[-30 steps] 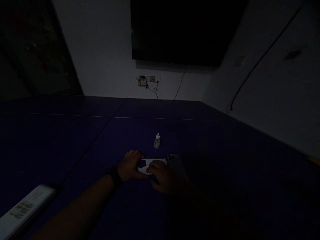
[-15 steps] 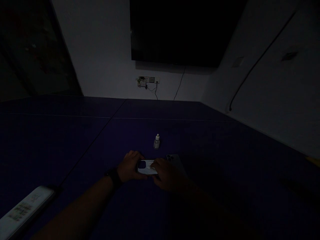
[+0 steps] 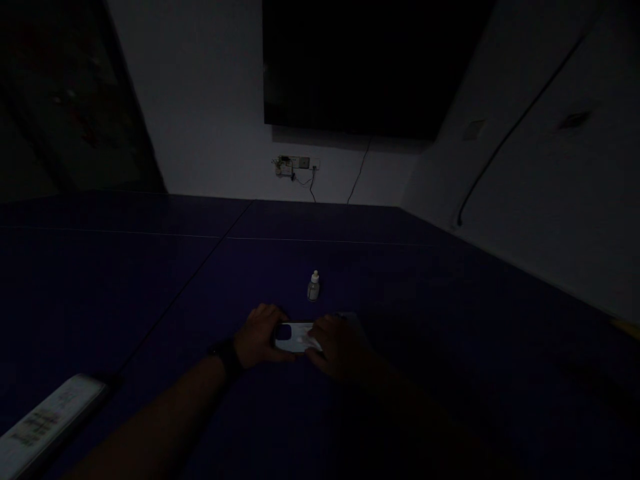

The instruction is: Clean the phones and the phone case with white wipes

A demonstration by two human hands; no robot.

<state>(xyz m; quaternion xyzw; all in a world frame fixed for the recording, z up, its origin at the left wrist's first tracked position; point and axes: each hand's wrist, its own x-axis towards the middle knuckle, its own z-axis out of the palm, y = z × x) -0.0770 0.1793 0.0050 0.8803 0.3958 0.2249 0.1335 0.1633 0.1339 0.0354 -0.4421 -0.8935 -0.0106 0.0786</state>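
Observation:
A phone case with a pale inside and a dark camera cut-out lies sideways between my hands. My left hand, with a dark band on its wrist, grips the case's left end, thumb along the near edge and fingers on the far edge. My right hand has its curled fingers on the inside of the case, at the right end. A small whitish patch shows by its fingertips; what it is stays unclear in the dim light. Partly hidden behind the right hand lies a phone. A small white-capped bottle stands upright beyond the case.
The dark blue table has a seam running across it. A long white object with blurred printing lies at the near left. On the far wall are a large black screen and sockets with cables.
My right hand has slid slightly right along the inside of the case and now covers more of the phone behind it. My left hand keeps its grip.

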